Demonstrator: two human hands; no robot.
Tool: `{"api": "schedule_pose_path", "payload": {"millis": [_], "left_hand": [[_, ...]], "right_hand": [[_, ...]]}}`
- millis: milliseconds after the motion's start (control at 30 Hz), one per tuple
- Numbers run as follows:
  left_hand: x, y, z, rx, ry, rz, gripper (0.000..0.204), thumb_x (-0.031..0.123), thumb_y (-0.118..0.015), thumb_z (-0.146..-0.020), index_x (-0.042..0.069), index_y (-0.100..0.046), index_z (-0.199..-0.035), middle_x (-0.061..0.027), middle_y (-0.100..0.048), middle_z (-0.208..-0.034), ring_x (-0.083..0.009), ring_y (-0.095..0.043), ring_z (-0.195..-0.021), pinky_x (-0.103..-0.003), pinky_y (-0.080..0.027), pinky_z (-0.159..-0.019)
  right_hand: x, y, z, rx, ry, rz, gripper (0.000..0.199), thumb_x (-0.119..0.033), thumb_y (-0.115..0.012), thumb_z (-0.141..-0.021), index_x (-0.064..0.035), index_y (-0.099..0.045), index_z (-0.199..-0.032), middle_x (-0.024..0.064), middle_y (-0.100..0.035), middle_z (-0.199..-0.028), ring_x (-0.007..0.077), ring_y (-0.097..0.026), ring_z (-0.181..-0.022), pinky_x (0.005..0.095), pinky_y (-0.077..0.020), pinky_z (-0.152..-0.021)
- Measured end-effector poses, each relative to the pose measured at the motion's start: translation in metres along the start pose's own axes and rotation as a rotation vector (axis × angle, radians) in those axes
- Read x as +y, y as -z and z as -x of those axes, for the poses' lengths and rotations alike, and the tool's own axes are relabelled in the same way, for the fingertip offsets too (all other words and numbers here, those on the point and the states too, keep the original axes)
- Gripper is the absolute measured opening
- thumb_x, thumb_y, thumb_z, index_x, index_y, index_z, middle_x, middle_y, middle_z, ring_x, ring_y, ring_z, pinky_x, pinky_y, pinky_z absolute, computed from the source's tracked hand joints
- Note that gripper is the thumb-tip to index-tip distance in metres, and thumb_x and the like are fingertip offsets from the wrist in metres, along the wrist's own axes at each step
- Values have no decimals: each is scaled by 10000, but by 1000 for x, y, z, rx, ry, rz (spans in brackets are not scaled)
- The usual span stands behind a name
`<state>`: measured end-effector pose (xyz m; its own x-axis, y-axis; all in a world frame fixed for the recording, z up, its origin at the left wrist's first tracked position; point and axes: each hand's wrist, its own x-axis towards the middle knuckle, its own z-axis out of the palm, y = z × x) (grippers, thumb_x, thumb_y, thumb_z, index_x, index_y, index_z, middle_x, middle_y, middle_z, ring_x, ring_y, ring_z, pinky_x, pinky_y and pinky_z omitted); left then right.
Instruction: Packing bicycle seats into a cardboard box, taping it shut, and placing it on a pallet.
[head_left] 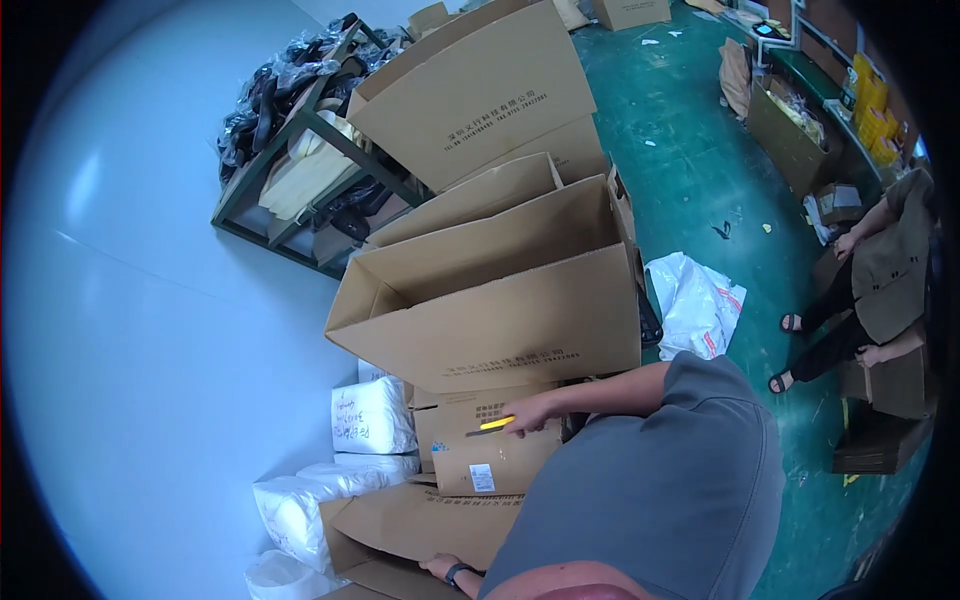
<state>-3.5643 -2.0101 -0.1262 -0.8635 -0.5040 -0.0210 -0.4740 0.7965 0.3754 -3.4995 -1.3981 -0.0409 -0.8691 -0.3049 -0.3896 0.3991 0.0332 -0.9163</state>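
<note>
My right hand (532,413) is closed around a yellow-and-black utility knife (492,426), held over a closed cardboard carton (500,465) with a white label. Below it, my left hand (441,566), with a dark watch at the wrist, grips the edge of a cardboard flap (425,525) on a nearer box. A dark gap shows beneath that flap. Beyond my right arm stands a large open-topped carton (490,320), its visible inside bare. Another open carton (470,205) is right behind it.
White wrapped bundles (372,415) line the wall at left. A dark metal rack (290,150) holds plastic-wrapped black items. A white plastic bag (695,305) lies on the green floor. At right a co-worker (890,270) is beside cardboard boxes. A tall carton (480,100) stands farther back.
</note>
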Motion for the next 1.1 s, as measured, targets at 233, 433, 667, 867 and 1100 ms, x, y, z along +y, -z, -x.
{"api": "schedule_pose_path", "payload": {"millis": [233, 433, 667, 867, 1100], "left_hand": [[82, 34, 53, 15, 84, 52, 458, 62, -524, -1101, -12, -412, -1540, -377, -671, -1368, -515, -688, -1253, -592, -590, -1021], [81, 62, 61, 18, 76, 233, 462, 76, -505, -1105, -46, -410, -1540, -391, -669, -1355, -531, -678, -1252, -586, -590, -1021], [86, 59, 56, -4, 126, 304, 450, 103, -483, -1114, -40, -434, -1538, -366, -674, -1378, -520, -674, -1269, -594, -582, -1012], [37, 53, 38, 78, 78, 147, 440, 117, -498, -1112, -15, -451, -1529, -372, -678, -1364, -528, -684, -1240, -571, -592, -989], [99, 74, 71, 45, 37, 152, 449, 122, -492, -1113, -34, -454, -1532, -374, -660, -1397, -528, -674, -1251, -565, -587, -1001]], "right_hand": [[43, 4, 38, 120, -133, -80, 311, -307, -646, -1033, -10, -669, -1123, 89, -708, -877, 144, -529, -586, 321, -433, -480], [9, 4, 58, 107, -63, -86, 259, -295, -654, -1061, -41, -649, -1110, 58, -735, -880, 135, -552, -607, 322, -442, -526], [18, 11, 62, 142, -58, -47, 282, -293, -665, -1021, -28, -658, -1118, 63, -746, -876, 151, -569, -603, 337, -460, -533], [4, 2, 66, 100, -31, -92, 264, -274, -657, -1029, -23, -653, -1111, 71, -745, -866, 153, -564, -599, 342, -457, -534], [1, 0, 69, 117, -36, -67, 260, -272, -658, -1035, -23, -650, -1108, 81, -742, -871, 149, -558, -599, 337, -443, -530]]}}
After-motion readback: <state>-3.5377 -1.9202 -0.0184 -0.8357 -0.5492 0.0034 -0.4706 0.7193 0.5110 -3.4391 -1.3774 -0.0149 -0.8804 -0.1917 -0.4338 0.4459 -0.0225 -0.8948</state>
